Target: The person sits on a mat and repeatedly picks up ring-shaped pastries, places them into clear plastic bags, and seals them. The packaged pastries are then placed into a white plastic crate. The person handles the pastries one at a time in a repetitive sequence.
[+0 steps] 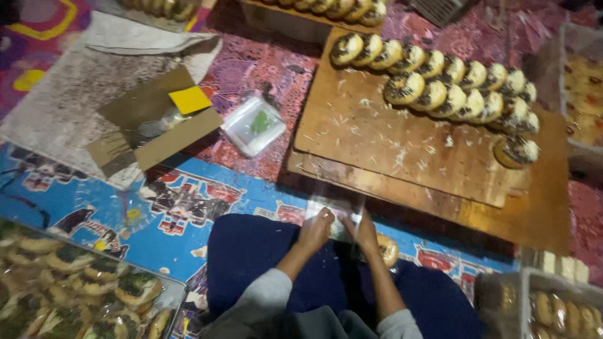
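My left hand (316, 230) and my right hand (363, 233) both pinch a clear plastic bag (335, 209) over my lap, just below the edge of a wooden board (389, 150). A round pastry (388, 249) lies by my right wrist; whether it is inside the bag I cannot tell. On the far part of the board stand two rows of several round pastries (452, 85) topped with dark sprinkles and pale shreds. One more pastry (516, 151) sits alone at the board's right side.
An open cardboard box (147, 122) with a yellow card and a small clear lidded container (254, 125) lie on the patterned mat at left. A tray of wrapped pastries (75, 285) is at bottom left, another clear box of pastries (553, 307) at bottom right.
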